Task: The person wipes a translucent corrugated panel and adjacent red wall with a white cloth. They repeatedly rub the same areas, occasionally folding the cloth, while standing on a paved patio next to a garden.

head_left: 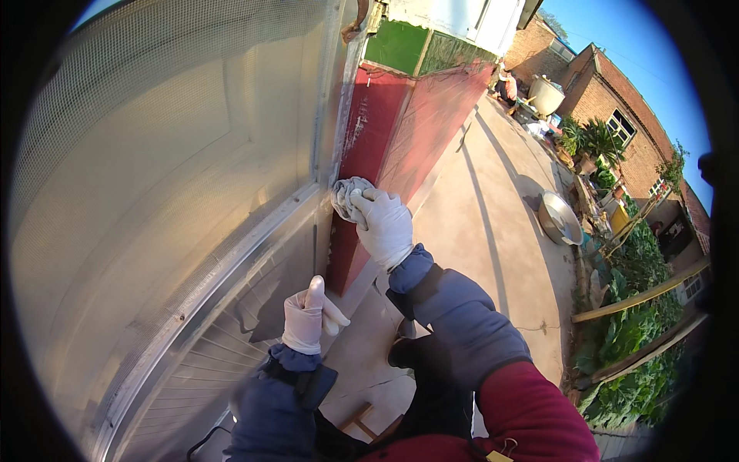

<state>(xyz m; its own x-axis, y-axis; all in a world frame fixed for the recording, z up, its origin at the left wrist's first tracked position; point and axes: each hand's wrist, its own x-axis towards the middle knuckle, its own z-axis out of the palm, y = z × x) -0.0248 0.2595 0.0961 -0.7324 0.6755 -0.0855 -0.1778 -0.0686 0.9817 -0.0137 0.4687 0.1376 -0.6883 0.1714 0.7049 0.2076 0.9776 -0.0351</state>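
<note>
My right hand, in a white glove, grips a crumpled grey cloth. The cloth lies against the edge of the red-painted wall, beside the metal frame of the screen door. Lower and to the left, my gloved left hand is in front of the door's lower panel, its thumb pointing up and its fingers partly spread. Nothing shows in it. Green panels sit above the red part of the wall.
Concrete paving runs along the wall. On it a metal basin leans at the right, near wooden poles and leafy plants. A person crouches far off by a large pale vat. Wooden legs show below me.
</note>
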